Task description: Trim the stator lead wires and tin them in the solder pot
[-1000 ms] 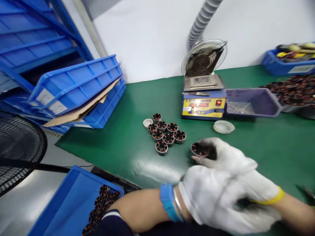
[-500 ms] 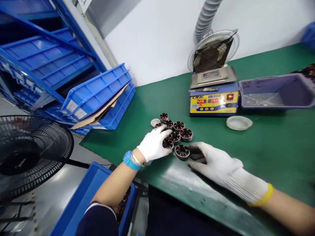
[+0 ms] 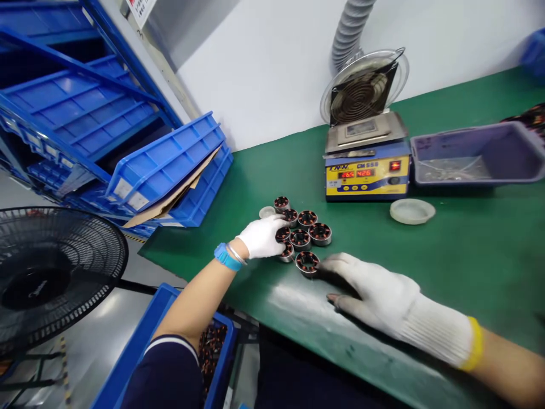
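Observation:
Several round motor stators with copper windings and metal rims stand in a cluster on the green bench. My left hand (image 3: 263,237), in a white glove, is at the cluster's left side. Its fingers and thumb are around one motor stator (image 3: 283,234), with the thumb by another at the near left. My right hand (image 3: 374,292), gloved too, rests palm down with thumb and fingers apart. Its fingertips touch the right side of the nearest stator (image 3: 307,262); the darkened finger ends are partly in shadow. A small whitish lid (image 3: 267,212) lies behind my left hand.
Behind stands a yellow-blue solder pot unit (image 3: 367,176) with a lit display and a fan (image 3: 361,99) above. To its right are a purple bin (image 3: 477,156) and a white dish (image 3: 412,211). Blue crates (image 3: 170,165) and a black floor fan (image 3: 38,278) stand left.
My right hand has pushed the nearest stator slightly left toward the cluster, its fingers now flatter. My left hand has shifted a little up and left, and stators beside it have moved.

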`<move>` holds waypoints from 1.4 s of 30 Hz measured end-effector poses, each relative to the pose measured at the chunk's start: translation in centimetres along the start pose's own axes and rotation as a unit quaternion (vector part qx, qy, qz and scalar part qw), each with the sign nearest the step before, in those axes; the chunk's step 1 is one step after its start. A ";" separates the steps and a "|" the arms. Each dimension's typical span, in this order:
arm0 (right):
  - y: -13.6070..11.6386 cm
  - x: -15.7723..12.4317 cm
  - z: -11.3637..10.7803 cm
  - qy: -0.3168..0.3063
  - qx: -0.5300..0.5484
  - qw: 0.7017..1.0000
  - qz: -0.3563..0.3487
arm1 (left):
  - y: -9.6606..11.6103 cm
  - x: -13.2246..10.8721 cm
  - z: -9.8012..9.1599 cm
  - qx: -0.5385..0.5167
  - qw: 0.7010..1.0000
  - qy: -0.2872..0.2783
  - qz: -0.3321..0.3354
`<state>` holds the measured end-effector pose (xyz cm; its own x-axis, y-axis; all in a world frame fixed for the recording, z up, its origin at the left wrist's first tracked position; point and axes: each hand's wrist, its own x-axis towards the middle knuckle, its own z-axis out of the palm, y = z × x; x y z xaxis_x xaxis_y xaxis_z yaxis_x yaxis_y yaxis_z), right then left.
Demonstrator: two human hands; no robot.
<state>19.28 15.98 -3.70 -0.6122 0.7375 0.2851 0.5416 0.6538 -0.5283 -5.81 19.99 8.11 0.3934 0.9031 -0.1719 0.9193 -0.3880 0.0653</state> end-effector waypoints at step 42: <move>1.1 -0.6 0.3 0.027 -0.054 0.996 -0.072 | 7.0 -1.3 0.9 -0.035 0.991 -0.112 -0.059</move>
<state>20.06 16.21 -4.72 -0.6576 0.6412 0.3955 0.5110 0.7654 -0.3913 0.14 15.92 7.93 0.2781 0.8750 -0.3964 0.9604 -0.2605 0.0988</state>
